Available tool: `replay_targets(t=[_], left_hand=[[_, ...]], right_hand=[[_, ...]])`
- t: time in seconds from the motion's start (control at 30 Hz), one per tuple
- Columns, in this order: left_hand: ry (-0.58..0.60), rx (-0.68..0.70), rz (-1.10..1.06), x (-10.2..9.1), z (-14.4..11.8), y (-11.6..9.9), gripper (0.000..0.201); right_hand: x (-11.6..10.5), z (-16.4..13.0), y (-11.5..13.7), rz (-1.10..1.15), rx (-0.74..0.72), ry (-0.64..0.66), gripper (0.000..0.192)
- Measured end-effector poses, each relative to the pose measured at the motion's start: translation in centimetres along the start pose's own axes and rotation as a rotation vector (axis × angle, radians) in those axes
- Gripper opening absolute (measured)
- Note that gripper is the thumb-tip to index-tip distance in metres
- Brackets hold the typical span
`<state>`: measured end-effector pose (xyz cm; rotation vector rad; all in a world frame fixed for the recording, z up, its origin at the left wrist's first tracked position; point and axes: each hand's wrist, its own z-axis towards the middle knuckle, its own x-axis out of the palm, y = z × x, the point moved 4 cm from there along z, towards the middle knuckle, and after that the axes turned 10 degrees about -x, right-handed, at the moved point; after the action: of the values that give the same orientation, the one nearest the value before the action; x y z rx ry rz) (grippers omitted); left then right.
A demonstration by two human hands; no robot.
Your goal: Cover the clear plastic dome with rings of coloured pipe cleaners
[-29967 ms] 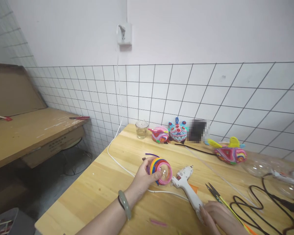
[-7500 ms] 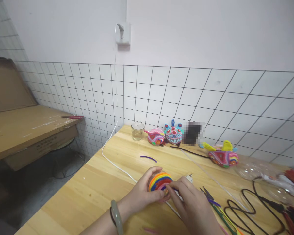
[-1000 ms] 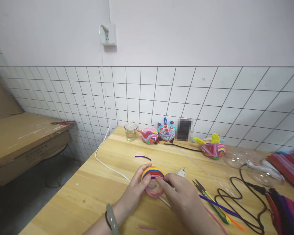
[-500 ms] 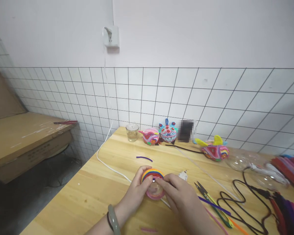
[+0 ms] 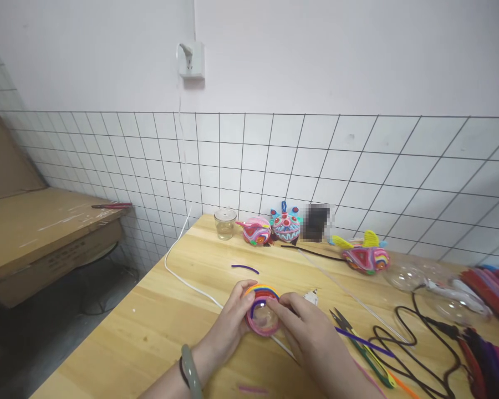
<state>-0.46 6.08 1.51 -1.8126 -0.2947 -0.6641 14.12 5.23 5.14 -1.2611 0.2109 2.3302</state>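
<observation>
A clear plastic ball (image 5: 263, 317) is in front of me, partly wrapped in bands of coloured pipe cleaner, with orange, blue and red along the top and pink round the lower edge. My left hand (image 5: 232, 317) is closed round its left side. A short purple pipe cleaner (image 5: 255, 305) curves inside the coloured bands against the clear part. At the upper right of the ball, my right hand (image 5: 307, 327) pinches the end of this purple strip, its fingertips touching the ball. The right palm is hidden.
Scissors (image 5: 363, 349), a long purple pipe cleaner (image 5: 368, 342) and a black cable (image 5: 416, 332) lie right of my hands. Behind are a cup (image 5: 225, 224), decorated balls (image 5: 286, 224), a winged one (image 5: 365, 257) and clear balls (image 5: 405, 276). A purple piece (image 5: 245, 269) lies beyond the ball.
The ball has turned slightly and shifted a little to the right in my hands. More of the purple strip now shows as a curve along the inner edge of the bands.
</observation>
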Motion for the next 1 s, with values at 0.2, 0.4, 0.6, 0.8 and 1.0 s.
replay_targets(t=[0.2,0.4,0.6,0.8,1.0], left_hand=[[-0.029,0.008,0.084,-0.2,-0.1,-0.2,0.042],[-0.049,0.049,0.155,-0.4,-0.1,-0.6,0.037],[-0.043,0.067,0.212,-0.9,0.1,-0.6,0.042],[-0.072,0.047,0.227,-1.0,0.1,-0.5,0.045],[-0.090,0.019,0.103,-0.6,-0.1,-0.8,0.040]], right_hand=[[-0.1,0.1,0.0,-0.006,-0.026,-0.035,0.035],[0.0,0.2,0.1,0.034,-0.012,-0.010,0.036],[-1.5,0.6,-0.4,0.127,0.069,0.032,0.029],[-2.5,0.1,-1.6,0.009,0.058,0.026,0.028],[-2.8,0.0,-2.2,-0.063,0.041,0.026,0.027]])
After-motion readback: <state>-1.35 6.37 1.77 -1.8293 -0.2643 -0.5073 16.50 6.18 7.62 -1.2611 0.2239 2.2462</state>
